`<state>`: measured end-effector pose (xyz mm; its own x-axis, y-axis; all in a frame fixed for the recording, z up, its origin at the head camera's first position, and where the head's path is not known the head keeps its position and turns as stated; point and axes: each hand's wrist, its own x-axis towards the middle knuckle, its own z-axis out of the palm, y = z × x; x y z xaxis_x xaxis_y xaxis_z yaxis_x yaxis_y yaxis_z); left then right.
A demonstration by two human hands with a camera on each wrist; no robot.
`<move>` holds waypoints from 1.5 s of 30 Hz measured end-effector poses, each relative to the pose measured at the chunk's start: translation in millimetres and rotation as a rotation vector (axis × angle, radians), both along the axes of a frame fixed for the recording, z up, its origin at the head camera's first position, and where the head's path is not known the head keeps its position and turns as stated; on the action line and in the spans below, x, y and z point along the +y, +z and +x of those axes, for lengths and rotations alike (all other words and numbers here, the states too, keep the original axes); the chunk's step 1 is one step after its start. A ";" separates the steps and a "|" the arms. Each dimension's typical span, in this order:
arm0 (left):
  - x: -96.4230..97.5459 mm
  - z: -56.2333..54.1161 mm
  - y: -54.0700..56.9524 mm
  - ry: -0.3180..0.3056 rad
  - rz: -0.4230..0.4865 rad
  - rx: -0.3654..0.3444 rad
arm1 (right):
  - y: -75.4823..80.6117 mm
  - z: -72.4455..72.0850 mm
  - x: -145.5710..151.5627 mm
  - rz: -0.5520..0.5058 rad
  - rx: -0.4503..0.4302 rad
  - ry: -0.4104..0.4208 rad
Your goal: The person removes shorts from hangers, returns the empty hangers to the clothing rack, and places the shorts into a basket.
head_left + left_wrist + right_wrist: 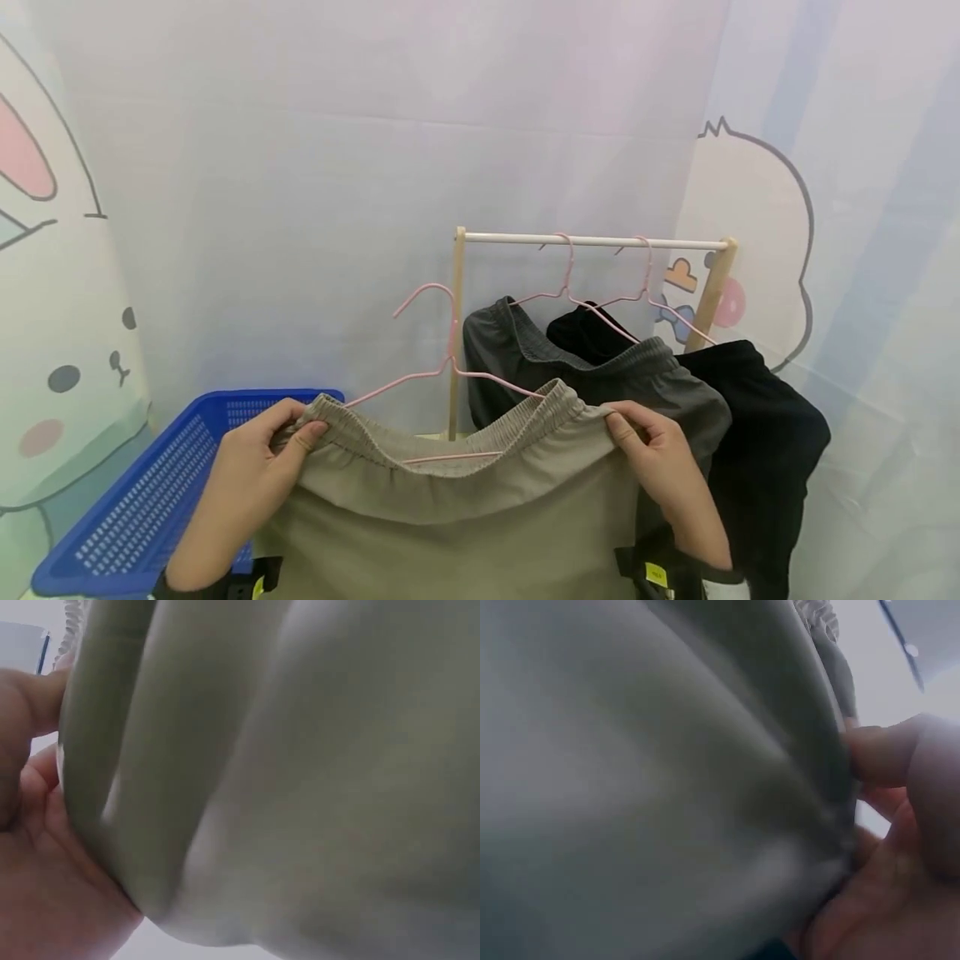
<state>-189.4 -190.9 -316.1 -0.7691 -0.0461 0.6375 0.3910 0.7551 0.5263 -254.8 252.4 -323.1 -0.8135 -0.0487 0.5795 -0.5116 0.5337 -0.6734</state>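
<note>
Khaki elastic-waist pants [465,517] hang in front of me on a pink hanger [452,333], whose hook points up and left, apart from the rack's bar. The hanger's lower bar shows inside the waistband opening. My left hand [258,467] pinches the waistband's left end between thumb and fingers. On the other side my right hand [663,467] pinches the fabric just below the waistband's right end. In the left wrist view the khaki cloth [247,780] fills most of the picture beside the thumb. The right wrist view likewise shows the cloth [667,787] gripped at its edge.
Behind stands a small rack with a white bar [600,242] and wooden posts. Dark grey pants [592,383] and black pants [765,433] hang there on pink hangers. A blue plastic basket [142,500] sits at the left. Printed curtains surround the space.
</note>
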 end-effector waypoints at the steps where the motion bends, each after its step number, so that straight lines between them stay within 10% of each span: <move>1: 0.2 -1.1 -0.7 -0.001 0.005 -0.002 | 0.7 1.7 -0.9 0.068 0.018 -0.051; 4: 0.1 -3.0 -2.4 0.002 0.012 -0.003 | 3.2 6.7 -7.1 0.218 0.120 -0.151; 13: 1.5 -2.4 -3.8 0.009 0.004 -0.030 | 6.0 5.4 -36.6 0.266 0.435 -0.112; 31: 5.8 -4.0 -5.2 -0.033 -0.028 -0.070 | -2.9 -2.6 -41.9 0.222 0.446 -0.146; 45: 46.6 -5.2 -2.9 -0.059 -0.073 0.194 | 0.2 2.6 -41.2 0.189 0.412 -0.031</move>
<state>-194.6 -144.4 -319.1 -0.6314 0.0471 0.7740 0.5244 0.7612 0.3815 -252.3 211.1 -322.9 -0.5198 -0.1642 0.8383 -0.6985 0.6466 -0.3065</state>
